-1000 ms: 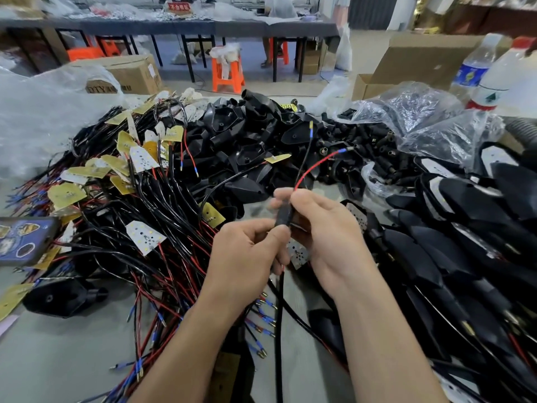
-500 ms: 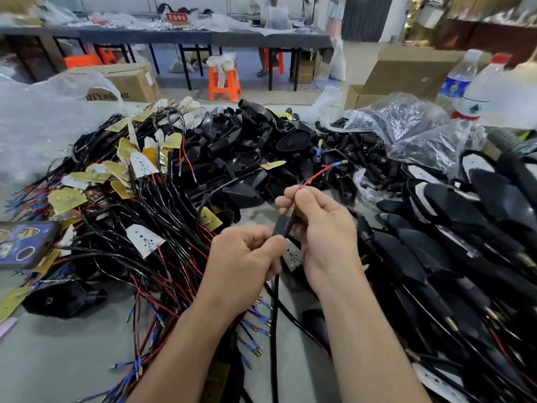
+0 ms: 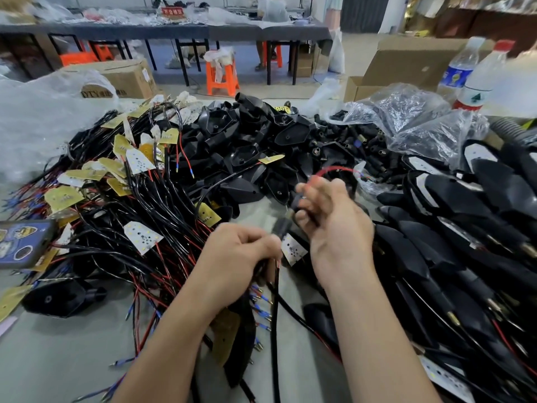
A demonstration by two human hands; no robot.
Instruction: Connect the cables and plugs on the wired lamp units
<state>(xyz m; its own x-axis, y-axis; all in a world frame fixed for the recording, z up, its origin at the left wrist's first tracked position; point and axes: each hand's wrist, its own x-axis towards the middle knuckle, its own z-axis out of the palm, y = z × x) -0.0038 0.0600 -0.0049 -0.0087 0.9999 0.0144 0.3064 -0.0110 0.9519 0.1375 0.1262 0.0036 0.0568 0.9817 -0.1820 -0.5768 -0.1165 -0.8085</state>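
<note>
**Operator:** What writing is showing, working from the left?

**Technician:** A phone [image 3: 20, 242] in a blue case is lying at the left edge of the table [image 3: 58, 359]. Its printed graphics are showing no legible text. Behind it, a cardboard box [image 3: 116, 80] is displaying the letters "DTY", and the rest of the print is blurring out. On the far bench, a red sign [image 3: 173, 11] is carrying light characters that are too blurred to read. At the far right, a blue-labelled bottle [image 3: 459, 71] and a red-capped bottle [image 3: 479, 82] are standing side by side. No wording is resolving on either.

**Operator:** How are the hands and the work item sitting?

**Technician:** The left hand [image 3: 235, 257] is curling its fingers round the black cable [image 3: 274, 315], which is running down toward the near table edge. The black plug [image 3: 283, 231] is sitting between the two hands, just above the left thumb. The right hand [image 3: 334, 225] is pinching the plug's upper end with curled fingers, though motion blur is hiding the exact finger placement. The red wire [image 3: 334, 170] is arcing over the right fingertips.

**Operator:** What is differing from half a second ago?

**Technician:** The left hand is keeping its position. The right hand is now sitting higher and further right. The red wire, which was running nearly straight toward the black housings [image 3: 255, 146], is now bending into a loop.
</note>
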